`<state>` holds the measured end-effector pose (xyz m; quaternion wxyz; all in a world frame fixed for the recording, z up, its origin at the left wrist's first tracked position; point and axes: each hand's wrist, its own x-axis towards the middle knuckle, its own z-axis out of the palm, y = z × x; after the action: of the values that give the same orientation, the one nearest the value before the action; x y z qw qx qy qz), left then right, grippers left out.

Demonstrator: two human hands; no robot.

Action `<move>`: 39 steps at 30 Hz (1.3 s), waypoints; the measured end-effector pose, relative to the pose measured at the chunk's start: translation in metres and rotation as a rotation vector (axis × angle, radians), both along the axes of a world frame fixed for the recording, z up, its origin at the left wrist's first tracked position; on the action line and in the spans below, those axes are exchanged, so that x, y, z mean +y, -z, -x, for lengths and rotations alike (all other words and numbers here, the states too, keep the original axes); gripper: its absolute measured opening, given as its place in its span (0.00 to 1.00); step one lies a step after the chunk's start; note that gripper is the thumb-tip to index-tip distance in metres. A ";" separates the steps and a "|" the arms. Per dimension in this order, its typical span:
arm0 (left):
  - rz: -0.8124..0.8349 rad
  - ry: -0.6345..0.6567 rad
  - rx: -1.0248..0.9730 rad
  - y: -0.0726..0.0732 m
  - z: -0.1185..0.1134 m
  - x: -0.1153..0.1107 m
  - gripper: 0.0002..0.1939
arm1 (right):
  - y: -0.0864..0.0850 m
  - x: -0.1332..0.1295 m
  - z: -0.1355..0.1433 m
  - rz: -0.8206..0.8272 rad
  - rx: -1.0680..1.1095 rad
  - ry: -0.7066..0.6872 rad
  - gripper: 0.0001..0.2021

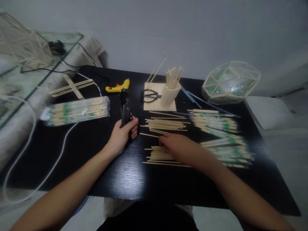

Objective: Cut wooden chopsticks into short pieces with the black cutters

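My left hand (124, 133) is wrapped round the handle of a black cutting tool (125, 110), its head pointing away from me. To the right, my right hand (174, 144) reaches down with bent fingers at the wooden sticks. Its fingertips are at the end of a loose stick (149, 135); whether they grip it is hard to see. One row of sticks (166, 124) lies just beyond that hand, and a second row (158, 154) lies partly under it.
Beyond are a yellow glue gun (119, 86), black scissors (150, 96) on a wooden board (149, 106) and a stick holder (169, 96). Stick packs lie left (78, 110) and right (216, 122). A faceted frame (231, 82) stands back right; a white cable (62, 149) loops at left.
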<state>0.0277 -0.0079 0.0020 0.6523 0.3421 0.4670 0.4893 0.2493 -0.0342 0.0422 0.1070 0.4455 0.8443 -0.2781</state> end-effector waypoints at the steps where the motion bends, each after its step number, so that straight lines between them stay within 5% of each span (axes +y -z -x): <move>1: 0.002 -0.004 -0.002 0.000 0.000 0.000 0.15 | 0.000 0.000 0.000 0.005 -0.001 0.003 0.09; 9: 0.004 -0.011 0.001 -0.001 0.000 0.001 0.14 | 0.012 -0.001 -0.004 -0.067 0.077 -0.010 0.09; 13: -0.003 -0.012 0.000 -0.001 0.001 0.001 0.14 | 0.004 0.002 -0.004 -0.093 0.112 0.017 0.07; 18: -0.013 0.006 -0.020 0.001 0.001 0.001 0.13 | -0.023 -0.001 -0.008 -0.435 0.582 0.094 0.06; 21: -0.004 0.017 -0.031 0.003 0.001 0.000 0.13 | -0.033 -0.007 -0.009 -0.526 0.869 0.297 0.05; 25: 0.016 0.046 -0.020 0.003 0.001 0.000 0.13 | -0.035 -0.010 -0.007 -0.180 1.202 0.510 0.09; 28: 0.009 0.100 -0.010 0.003 0.002 -0.001 0.14 | -0.031 -0.006 -0.007 0.179 1.369 0.469 0.15; 32: -0.013 0.137 -0.016 0.003 0.004 -0.002 0.16 | -0.023 0.002 -0.008 0.611 1.332 0.416 0.26; 35: -0.041 0.137 -0.017 0.003 0.004 -0.003 0.16 | -0.016 0.005 -0.006 0.562 1.132 0.529 0.17; 39: -0.074 0.152 -0.029 0.003 0.005 -0.004 0.14 | -0.007 0.009 -0.002 0.383 0.869 0.531 0.19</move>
<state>0.0225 -0.0116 -0.0007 0.6811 0.3934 0.4119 0.4601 0.2511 -0.0254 0.0496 -0.2463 0.4602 0.6033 -0.6029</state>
